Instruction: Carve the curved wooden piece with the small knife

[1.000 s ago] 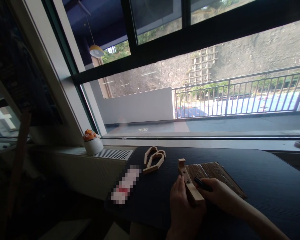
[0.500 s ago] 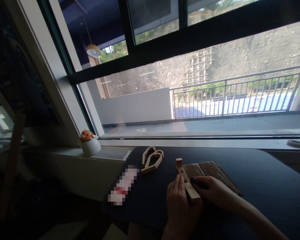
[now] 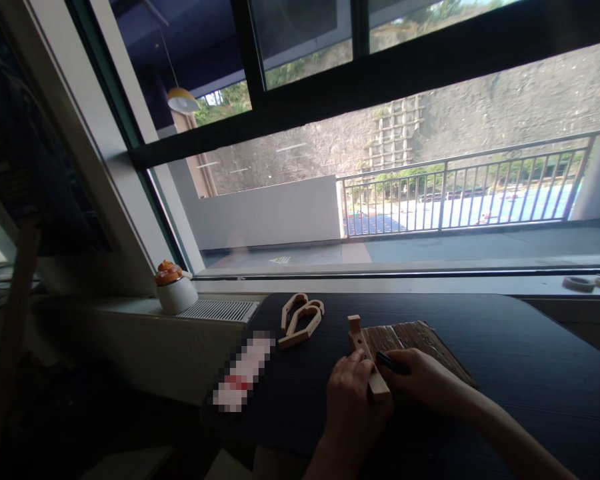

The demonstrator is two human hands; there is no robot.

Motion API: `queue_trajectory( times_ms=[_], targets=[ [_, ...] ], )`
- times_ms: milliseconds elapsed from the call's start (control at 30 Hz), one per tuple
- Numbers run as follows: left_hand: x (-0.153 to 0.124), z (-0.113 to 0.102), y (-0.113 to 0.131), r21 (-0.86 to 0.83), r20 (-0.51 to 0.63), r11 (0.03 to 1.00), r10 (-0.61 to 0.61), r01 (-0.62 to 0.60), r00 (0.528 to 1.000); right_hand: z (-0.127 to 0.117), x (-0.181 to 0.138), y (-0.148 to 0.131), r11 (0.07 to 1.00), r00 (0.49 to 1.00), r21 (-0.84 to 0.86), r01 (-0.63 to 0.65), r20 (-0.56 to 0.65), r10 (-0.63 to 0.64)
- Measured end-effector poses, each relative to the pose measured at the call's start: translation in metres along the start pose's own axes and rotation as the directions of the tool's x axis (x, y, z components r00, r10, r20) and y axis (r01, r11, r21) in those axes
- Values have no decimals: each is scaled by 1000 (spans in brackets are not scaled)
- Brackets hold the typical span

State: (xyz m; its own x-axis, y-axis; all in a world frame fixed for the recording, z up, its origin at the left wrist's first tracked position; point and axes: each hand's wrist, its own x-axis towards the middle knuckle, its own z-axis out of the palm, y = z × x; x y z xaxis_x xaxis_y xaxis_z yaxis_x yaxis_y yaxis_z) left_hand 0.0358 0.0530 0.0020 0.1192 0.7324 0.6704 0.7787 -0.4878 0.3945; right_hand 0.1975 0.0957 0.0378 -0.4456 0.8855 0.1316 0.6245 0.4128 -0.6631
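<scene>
My left hand point(image 3: 347, 390) is closed around a pale wooden piece point(image 3: 379, 385) with a raised block at its far end and a dark hole in its face. Its fingertips curl over the wood's left side. In my right hand point(image 3: 423, 373) is a slim black-handled tool point(image 3: 391, 363), its tip right beside the wooden piece; what kind of tool it is, I cannot make out. Beyond my right hand lies a brown, worn sheet of cardboard point(image 3: 415, 335). Farther left, curved wooden pieces point(image 3: 303, 330) rest together on the table.
The dark table point(image 3: 520, 353) stands against the window sill point(image 3: 430, 285). A blurred pink-and-white item point(image 3: 245, 367) lies near its left edge. A white pot with an orange top point(image 3: 177, 293) sits on the radiator point(image 3: 220, 311). Rolls of tape point(image 3: 579, 285) are on the sill at right.
The fingers of my left hand have shifted and curl more over the wooden piece. The piece and the black tool appear slightly farther left, partly because the whole view has shifted.
</scene>
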Motion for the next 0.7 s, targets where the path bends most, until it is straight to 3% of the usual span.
queue_trajectory(
  times_ms=[133, 367, 500, 600, 700],
  targets=[
    [4, -5, -4, -9, 61, 998, 68, -68, 996, -2, 0, -3, 1000, 1000, -3, 10, -8, -10],
    [10, -7, -18, -59, 69, 981, 188, -184, 980, 3, -2, -1, 999, 1000, -24, 25, -16, -25],
    [9, -9, -14, -113, 30, 990, 87, -83, 996, -2, 1, -3, 1000, 999, -4, 6, -35, -6],
    [4, -8, -11, -148, 17, 989, -1, 4, 1000, -20, 11, -11, 998, 984, 50, -30, -172, 38],
    [-1, -4, -10, -167, 29, 983, -77, 81, 997, -41, 23, -26, 990, 957, 142, 16, -289, 26]
  ],
)
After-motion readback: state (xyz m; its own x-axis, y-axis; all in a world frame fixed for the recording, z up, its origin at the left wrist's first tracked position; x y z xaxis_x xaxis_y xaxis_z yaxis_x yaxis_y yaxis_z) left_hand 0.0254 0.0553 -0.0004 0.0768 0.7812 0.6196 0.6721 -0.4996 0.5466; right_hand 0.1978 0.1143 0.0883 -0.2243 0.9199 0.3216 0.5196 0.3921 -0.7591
